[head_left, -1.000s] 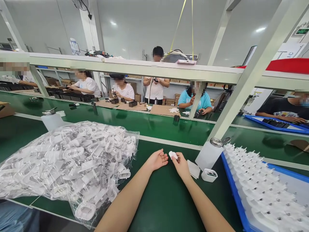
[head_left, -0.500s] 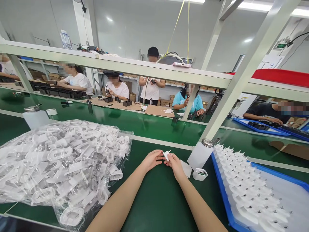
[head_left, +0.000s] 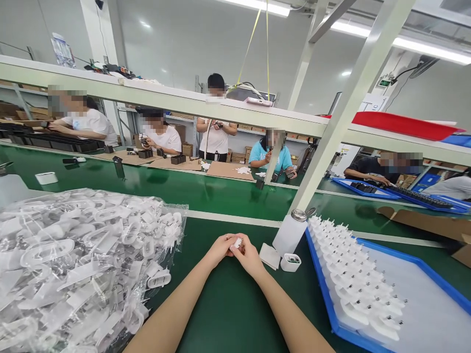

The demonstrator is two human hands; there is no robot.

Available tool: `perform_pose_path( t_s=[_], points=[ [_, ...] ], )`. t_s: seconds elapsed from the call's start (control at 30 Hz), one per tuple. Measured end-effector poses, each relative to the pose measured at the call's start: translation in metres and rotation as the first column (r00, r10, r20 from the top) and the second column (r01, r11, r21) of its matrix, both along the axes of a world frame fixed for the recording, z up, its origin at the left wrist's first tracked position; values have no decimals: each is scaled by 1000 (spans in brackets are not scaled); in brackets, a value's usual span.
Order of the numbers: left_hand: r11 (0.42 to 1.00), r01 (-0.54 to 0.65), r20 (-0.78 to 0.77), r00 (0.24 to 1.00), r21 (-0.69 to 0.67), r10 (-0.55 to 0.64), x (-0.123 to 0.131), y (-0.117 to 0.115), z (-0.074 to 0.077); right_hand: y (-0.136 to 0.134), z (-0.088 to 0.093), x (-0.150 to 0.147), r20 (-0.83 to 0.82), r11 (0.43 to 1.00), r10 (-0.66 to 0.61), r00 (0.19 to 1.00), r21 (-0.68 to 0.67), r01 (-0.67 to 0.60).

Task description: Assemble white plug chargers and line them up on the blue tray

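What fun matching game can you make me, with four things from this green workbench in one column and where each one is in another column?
Things:
1. Small white plastic piece
2. Big clear plastic bag of white plastic parts
3. Blue-rimmed tray
4. Small white cup

Places:
A. Beside a white plastic bottle with a metal lid
B. Between the left hand and right hand
C. Left of both hands, on the green workbench
D. Right of both hands, holding rows of white plugs

Pairs: 1-B, 2-C, 3-D, 4-A
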State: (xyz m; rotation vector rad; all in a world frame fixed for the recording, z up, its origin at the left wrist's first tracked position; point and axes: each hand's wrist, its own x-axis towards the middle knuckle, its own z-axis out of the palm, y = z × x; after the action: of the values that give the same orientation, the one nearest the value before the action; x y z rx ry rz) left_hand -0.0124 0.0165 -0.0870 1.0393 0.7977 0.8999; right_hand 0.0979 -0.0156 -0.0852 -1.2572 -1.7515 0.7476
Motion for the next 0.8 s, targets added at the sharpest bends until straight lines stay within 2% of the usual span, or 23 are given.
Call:
perform_pose_path(
  t_s=[0.2,0.33,0.57,0.8],
  points=[
    [1000,-5,6,1000,4,5,0,1,-1,-1,-1,-4,68,999,12,998,49,-16],
    [1000,-24,-11,1000,-2,24,-1,0,1,-2,1,-5,120,996,-45,992,81,35],
    [991,-111,8,994,-76,112,1,0,2,3,-3,-3,111,995,-78,991,73,70],
    [987,-149,72,986,-61,153,2,-2,1,4,-5,-2,119,995,-61,991,80,52]
  ],
)
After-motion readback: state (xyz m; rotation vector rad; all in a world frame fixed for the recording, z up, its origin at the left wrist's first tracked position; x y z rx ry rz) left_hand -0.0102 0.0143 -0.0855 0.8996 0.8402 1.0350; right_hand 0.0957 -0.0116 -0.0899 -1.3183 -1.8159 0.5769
